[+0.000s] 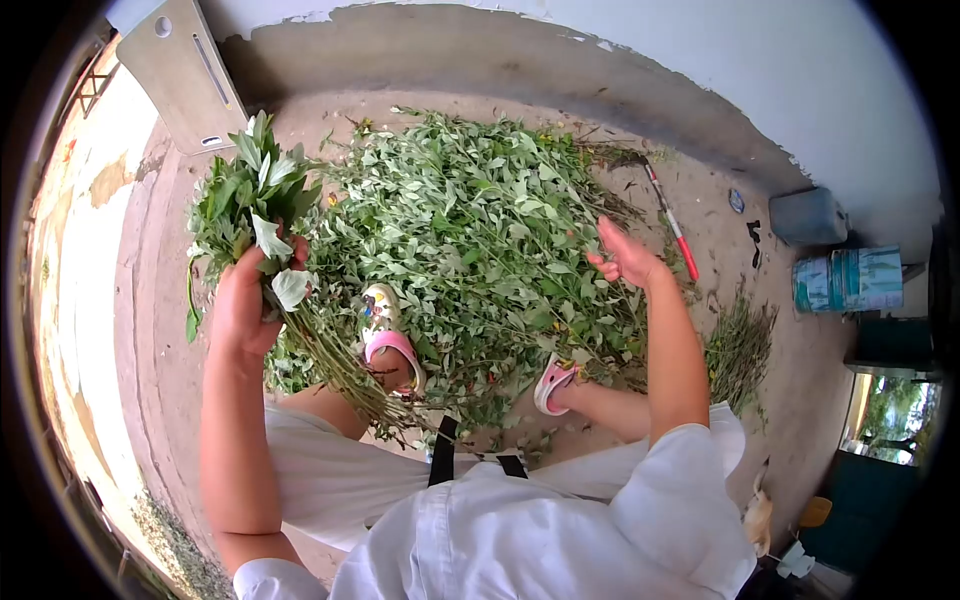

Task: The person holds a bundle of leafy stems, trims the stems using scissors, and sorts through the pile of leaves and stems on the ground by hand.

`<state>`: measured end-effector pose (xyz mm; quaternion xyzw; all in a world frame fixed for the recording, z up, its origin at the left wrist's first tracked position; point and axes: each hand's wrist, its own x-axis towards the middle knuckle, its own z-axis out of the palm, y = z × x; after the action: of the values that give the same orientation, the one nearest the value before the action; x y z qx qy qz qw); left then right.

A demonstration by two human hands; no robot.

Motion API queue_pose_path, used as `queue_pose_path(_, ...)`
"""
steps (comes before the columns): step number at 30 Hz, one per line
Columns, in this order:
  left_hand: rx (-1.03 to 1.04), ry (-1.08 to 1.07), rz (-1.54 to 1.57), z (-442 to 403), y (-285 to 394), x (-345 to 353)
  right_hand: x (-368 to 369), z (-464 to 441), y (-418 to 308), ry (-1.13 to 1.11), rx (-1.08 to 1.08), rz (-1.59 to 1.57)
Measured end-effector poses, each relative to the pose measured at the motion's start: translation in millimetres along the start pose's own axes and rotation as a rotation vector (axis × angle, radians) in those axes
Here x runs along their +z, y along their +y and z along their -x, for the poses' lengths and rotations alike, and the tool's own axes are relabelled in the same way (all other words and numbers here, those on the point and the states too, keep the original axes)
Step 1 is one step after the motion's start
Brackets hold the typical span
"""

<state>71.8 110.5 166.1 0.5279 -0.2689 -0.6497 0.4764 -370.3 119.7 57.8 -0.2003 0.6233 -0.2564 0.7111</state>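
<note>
My left hand (243, 300) is closed around a bunch of leafy green stems (262, 180), with the leaves up and the long bare stalks trailing down over my leg. Spread on the floor before me lies a large heap of cut leafy stems (450, 200). At the heap's right side is my right hand (628, 256), its fingers apart and partly bent, close to some thin stems. I see no stem plainly gripped in it. My feet, in pink and white clogs (395, 345), rest at the heap's near edge.
A sickle (670, 220) with a red and white handle lies right of the heap. A smaller pile of stems (740, 345) is farther right. Buckets (850, 280) and a grey-blue container (808, 217) stand by the wall. A flat board (183, 75) leans at upper left.
</note>
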Motion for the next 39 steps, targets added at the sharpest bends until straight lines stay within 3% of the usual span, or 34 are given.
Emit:
queue_pose_path(1, 0.006, -0.006, 0.007, 0.1, 0.1, 2.1, 5.0, 0.7, -2.1, -0.004, -0.008, 0.003)
queue_pose_path(4, 0.009, -0.008, 0.026, -0.9, -1.0, 9.5, 28.2, 8.5, -15.8, -0.178, -0.289, 0.470)
queue_pose_path(10, -0.034, 0.012, 0.023, 9.5, -2.1, 38.5, 111.3, 55.6, -54.0, -0.239, -0.547, 0.365)
queue_pose_path(12, 0.024, -0.262, 0.015, 6.0, -7.3, 29.7, 137.5, 63.0, -56.1, -0.389, -0.560, 0.321)
queue_pose_path(14, 0.194, -0.318, 0.063, 10.9, -8.5, 39.2, 166.0, 66.3, -51.8, -0.444, -0.529, 0.326)
queue_pose_path(17, 0.099, -0.190, 0.183, 24.2, -0.8, 41.9, 203.6, 74.2, -41.2, -0.356, -0.553, 0.667)
queue_pose_path(18, 0.087, -0.250, 0.221, 21.9, 1.3, 38.2, 215.0, 69.3, -34.8, -0.365, -0.658, 0.721)
queue_pose_path(22, 0.079, -0.125, 0.183, 36.4, 9.1, 41.3, 238.5, 76.2, -27.3, -0.337, -0.575, 0.938)
queue_pose_path(24, 0.043, -0.051, 0.201, 38.1, 9.6, 39.3, 250.0, 79.1, -22.7, -0.242, -0.773, 0.966)
queue_pose_path(26, 0.092, -0.104, 0.208, 31.6, 3.3, 29.9, 259.9, 93.1, -33.3, -0.270, -0.662, 1.000)
queue_pose_path(29, 0.139, -0.132, 0.099, 29.2, -0.1, 19.8, 272.9, 90.5, -34.7, -0.274, -0.987, 0.795)
queue_pose_path(32, 0.227, -0.226, -0.027, 24.1, 1.8, 17.7, 289.6, 107.6, -53.8, -0.185, -0.802, 0.944)
queue_pose_path(33, 0.244, -0.286, -0.010, 28.1, 7.4, 19.8, 288.9, 100.9, -50.4, -0.183, -0.804, 0.940)
queue_pose_path(35, 0.184, -0.436, 0.017, 23.7, 9.1, 9.7, 286.0, 81.7, -40.6, -0.208, -1.032, 0.910)
queue_pose_path(39, 0.198, -0.603, 0.028, 20.7, 12.6, 6.2, 281.5, 92.2, -46.8, -0.164, -0.929, 0.948)
